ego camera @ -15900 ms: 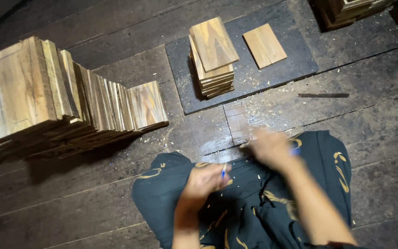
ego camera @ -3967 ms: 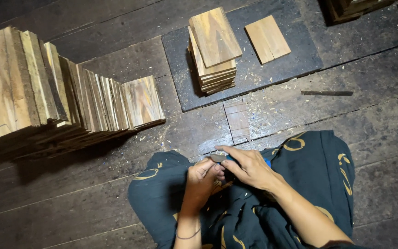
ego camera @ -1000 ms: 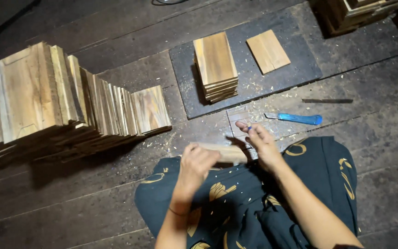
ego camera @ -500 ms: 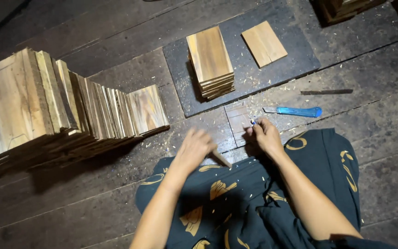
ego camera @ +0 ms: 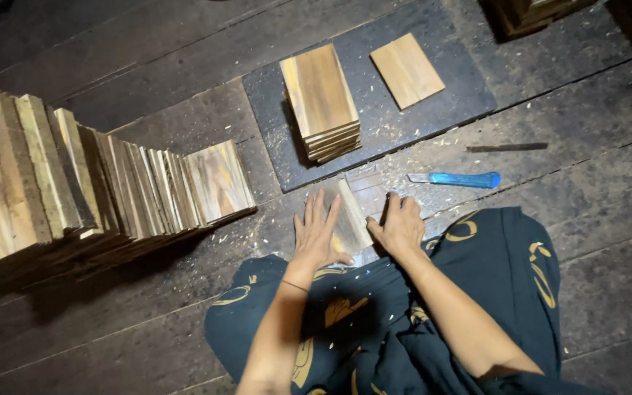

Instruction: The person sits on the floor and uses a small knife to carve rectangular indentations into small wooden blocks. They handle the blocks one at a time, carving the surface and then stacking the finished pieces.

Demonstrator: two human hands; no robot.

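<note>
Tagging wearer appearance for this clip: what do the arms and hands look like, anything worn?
Both forearms are bare, no sleeves or gloves. The left hand has a thin dark band at the wrist. The right hand shows nothing worn.

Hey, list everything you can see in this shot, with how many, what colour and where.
Wooden tile: one, pale brown, tilted on edge between the hands on the floor.
Leaning row of wooden tiles: many, tan and brown, left on the floor.
Stack of wooden tiles: one stack, tan, on the dark mat.
Single wooden tile: one, tan, flat on the mat, right of the stack.
Dark mat: one, black-grey, top centre.
Blue-handled tool: one, on the floor right of the hands.
Thin dark rod: one, beyond the tool.
Plank floor: dark wood, strewn with shavings.
Dark cloth: gold-patterned, over the lap.
Left hand: open, against the tile.
Right hand: beside the tile.
</note>
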